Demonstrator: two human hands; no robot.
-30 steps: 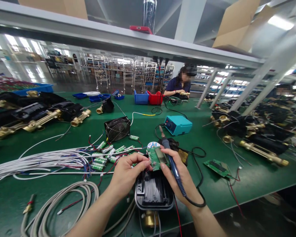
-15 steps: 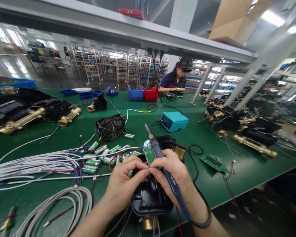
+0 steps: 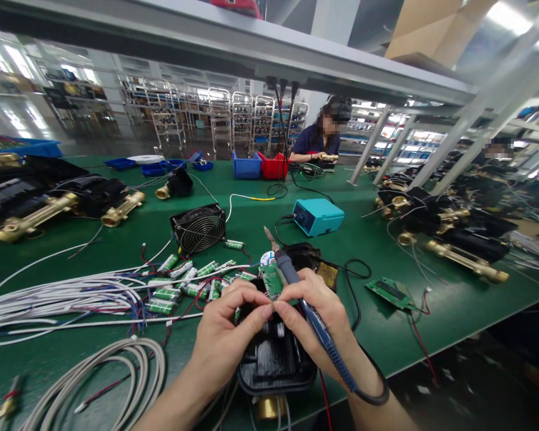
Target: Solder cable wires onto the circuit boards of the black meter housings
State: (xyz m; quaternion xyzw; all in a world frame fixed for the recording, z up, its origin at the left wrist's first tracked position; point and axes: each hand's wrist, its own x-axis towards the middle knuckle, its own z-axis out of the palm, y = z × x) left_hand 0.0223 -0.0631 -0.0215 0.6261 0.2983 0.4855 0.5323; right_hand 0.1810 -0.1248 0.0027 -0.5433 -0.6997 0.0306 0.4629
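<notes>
My left hand [image 3: 224, 335] is closed in a pinch at thumb and forefinger, just over a black plastic housing [image 3: 273, 368]. What sits between those fingertips is too small to make out. My right hand [image 3: 326, 314] carries a soldering iron [image 3: 288, 269] across its palm, tip pointing up and away, while its thumb and forefinger pinch close beside the left fingertips. Directly beyond the fingers a green circuit board [image 3: 270, 279] stands tilted at the housing's far end. A brass fitting [image 3: 269, 408] projects from the housing's near end.
A teal soldering station [image 3: 320, 216] and a black fan [image 3: 200, 229] stand farther back. Green-and-white batteries [image 3: 164, 293] and white cables [image 3: 72, 299] lie left. Another circuit board [image 3: 388, 293] is at right. Brass-fitted assemblies [image 3: 467, 260] line both sides. A person [image 3: 318, 140] sits across the bench.
The camera view has shifted slightly, so the bench items sit a little higher in the picture. Both hands keep their pinch above the housing, and the iron stays in the right hand.
</notes>
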